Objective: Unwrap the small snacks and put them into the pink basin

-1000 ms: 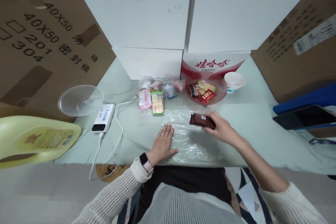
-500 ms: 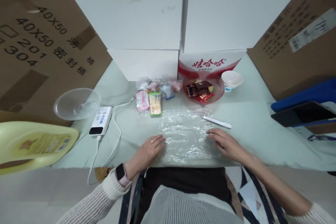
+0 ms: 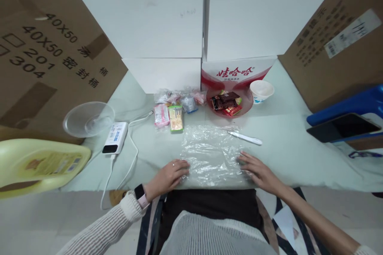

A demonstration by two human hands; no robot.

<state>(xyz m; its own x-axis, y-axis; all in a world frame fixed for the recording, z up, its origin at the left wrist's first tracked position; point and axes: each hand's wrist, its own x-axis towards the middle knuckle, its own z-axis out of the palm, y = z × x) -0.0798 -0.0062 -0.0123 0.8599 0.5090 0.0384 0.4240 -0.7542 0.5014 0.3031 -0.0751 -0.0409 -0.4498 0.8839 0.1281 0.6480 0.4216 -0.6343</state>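
Note:
A clear plastic bag, crinkled and spread flat, lies on the table in front of me. My left hand rests at its left edge, fingers stretched out and touching the film. On the opposite side, my right hand lies with spread fingers over the bag's right edge. Neither hand grips anything. Just beyond the right hand is a white-handled craft knife, beside the bag's upper right corner. Past the bag sit a green-and-yellow snack packet and a pink-and-white packet.
Several small wrapped packets lie at the back, beside a red translucent bowl of snacks and a paper cup. Leftward are a power bank with cable, a clear plastic bowl and a yellow jug. A phone stands right.
My right hand has moved slightly down and its fingers have spread on the bag's edge. The left hand has shifted a little lower along the left edge. The view has shifted slightly.

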